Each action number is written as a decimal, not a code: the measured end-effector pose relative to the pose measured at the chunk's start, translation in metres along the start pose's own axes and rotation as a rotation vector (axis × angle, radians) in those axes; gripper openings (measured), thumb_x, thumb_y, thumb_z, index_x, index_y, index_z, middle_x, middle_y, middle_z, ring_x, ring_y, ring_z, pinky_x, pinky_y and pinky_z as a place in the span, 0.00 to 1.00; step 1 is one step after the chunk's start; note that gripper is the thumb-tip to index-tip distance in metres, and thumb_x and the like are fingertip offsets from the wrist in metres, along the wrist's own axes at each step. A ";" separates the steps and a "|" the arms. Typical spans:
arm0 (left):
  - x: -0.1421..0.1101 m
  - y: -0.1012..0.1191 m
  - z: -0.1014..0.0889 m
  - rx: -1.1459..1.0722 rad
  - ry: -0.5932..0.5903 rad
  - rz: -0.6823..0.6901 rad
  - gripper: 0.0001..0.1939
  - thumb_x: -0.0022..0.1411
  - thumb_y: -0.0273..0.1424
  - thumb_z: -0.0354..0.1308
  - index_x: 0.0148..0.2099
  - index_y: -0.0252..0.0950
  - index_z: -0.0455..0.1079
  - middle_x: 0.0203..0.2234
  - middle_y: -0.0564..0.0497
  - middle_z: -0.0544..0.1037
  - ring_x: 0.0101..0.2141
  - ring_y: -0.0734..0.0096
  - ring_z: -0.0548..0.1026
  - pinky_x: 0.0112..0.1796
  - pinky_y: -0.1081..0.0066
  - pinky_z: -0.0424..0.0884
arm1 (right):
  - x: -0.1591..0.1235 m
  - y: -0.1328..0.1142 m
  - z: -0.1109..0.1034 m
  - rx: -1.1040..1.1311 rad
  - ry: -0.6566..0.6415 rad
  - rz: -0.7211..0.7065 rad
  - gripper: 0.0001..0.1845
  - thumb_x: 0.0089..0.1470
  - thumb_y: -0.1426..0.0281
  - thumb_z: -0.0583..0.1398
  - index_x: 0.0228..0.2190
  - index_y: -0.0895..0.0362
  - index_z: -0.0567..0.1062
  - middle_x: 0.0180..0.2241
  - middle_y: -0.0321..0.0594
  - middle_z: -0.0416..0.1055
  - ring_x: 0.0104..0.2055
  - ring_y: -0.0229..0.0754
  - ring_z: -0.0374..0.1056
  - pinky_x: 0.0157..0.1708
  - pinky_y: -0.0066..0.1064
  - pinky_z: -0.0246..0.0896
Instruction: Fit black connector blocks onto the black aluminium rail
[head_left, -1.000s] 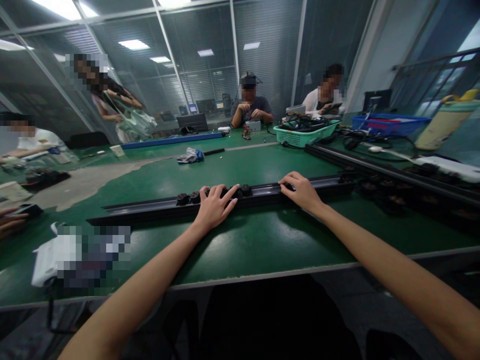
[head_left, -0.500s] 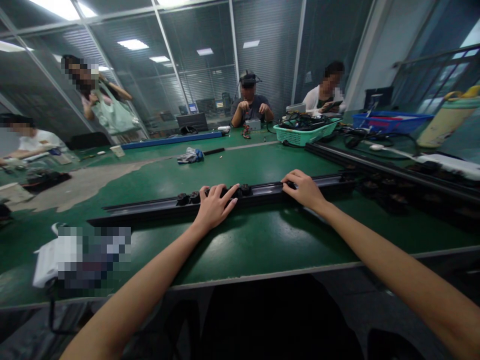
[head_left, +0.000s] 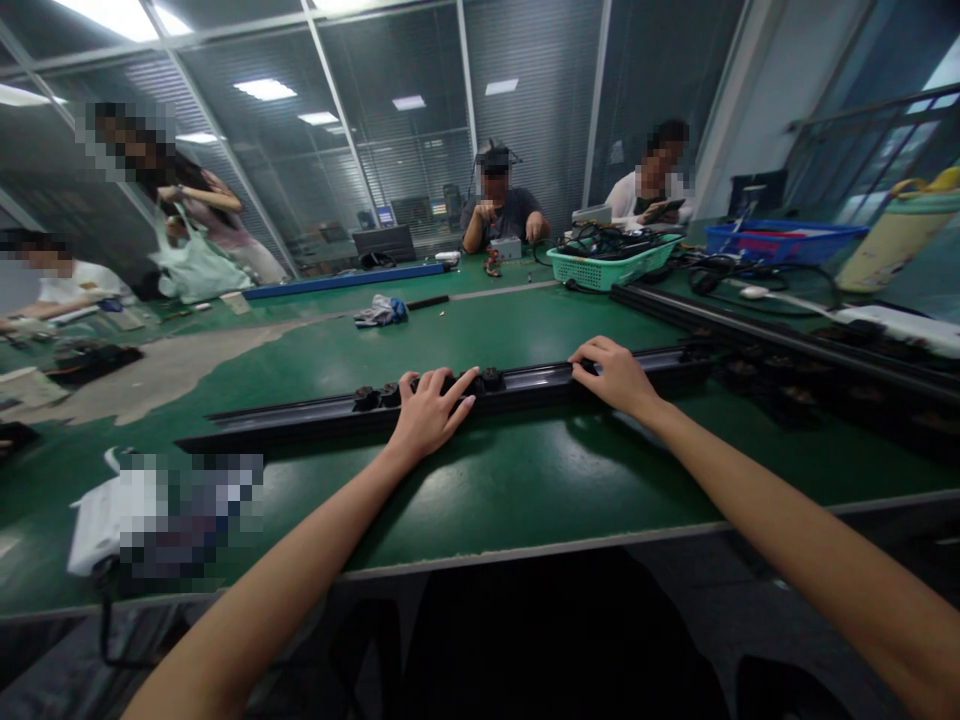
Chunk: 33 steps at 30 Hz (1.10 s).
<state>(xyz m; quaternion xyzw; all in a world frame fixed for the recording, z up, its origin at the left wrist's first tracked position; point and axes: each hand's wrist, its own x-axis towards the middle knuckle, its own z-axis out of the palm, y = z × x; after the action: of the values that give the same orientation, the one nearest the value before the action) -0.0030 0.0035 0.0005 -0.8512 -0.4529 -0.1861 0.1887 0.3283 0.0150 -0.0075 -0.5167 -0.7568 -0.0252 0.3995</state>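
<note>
A long black rail (head_left: 536, 378) with a pale channel lies across the green table (head_left: 525, 500). Several small black knob-like parts (head_left: 365, 398) sit in its channel, left of the middle. My left hand (head_left: 429, 412) rests over some of these parts with its fingers spread, and one more part (head_left: 491, 378) shows just right of the fingertips. Farther right along the rail, my right hand (head_left: 611, 375) has thumb and fingers closed around a small black piece (head_left: 583, 368) at the channel. The fingers hide most of that piece.
Black rails and dark parts (head_left: 795, 390) lie at the right. Behind them stand a green basket (head_left: 600, 275) of cables, a blue tray (head_left: 784, 245) and a bottle (head_left: 892, 240). Gloves (head_left: 381, 312) lie beyond the rail; a white device (head_left: 112, 515) is near left. Other people are around the table.
My right hand has shifted slightly right along the rail. My left hand stays in place. At the far left, a standing person has lowered a pale bag toward the table.
</note>
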 end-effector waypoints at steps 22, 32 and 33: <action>0.000 0.000 0.001 0.012 0.007 0.006 0.26 0.72 0.44 0.39 0.70 0.50 0.54 0.53 0.42 0.69 0.53 0.53 0.65 0.57 0.48 0.48 | 0.001 0.005 -0.003 -0.238 -0.020 0.062 0.17 0.56 0.57 0.57 0.41 0.55 0.76 0.41 0.48 0.71 0.45 0.51 0.64 0.46 0.40 0.58; 0.000 0.000 0.001 0.014 0.010 0.013 0.27 0.72 0.44 0.39 0.70 0.49 0.54 0.53 0.42 0.69 0.54 0.53 0.65 0.57 0.48 0.49 | 0.001 0.006 -0.001 -0.303 -0.133 0.317 0.25 0.55 0.48 0.54 0.42 0.53 0.74 0.33 0.43 0.75 0.39 0.51 0.68 0.41 0.41 0.55; 0.000 0.000 0.001 0.017 0.009 0.014 0.27 0.72 0.44 0.39 0.70 0.49 0.54 0.53 0.42 0.69 0.54 0.53 0.65 0.57 0.48 0.49 | 0.002 0.006 -0.002 -0.297 -0.144 0.322 0.24 0.55 0.48 0.54 0.42 0.52 0.74 0.34 0.43 0.75 0.39 0.51 0.69 0.41 0.40 0.55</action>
<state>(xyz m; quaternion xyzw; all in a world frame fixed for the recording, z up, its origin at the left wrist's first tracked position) -0.0029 0.0040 0.0002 -0.8520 -0.4475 -0.1847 0.1994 0.3335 0.0179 -0.0075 -0.6845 -0.6790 -0.0352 0.2630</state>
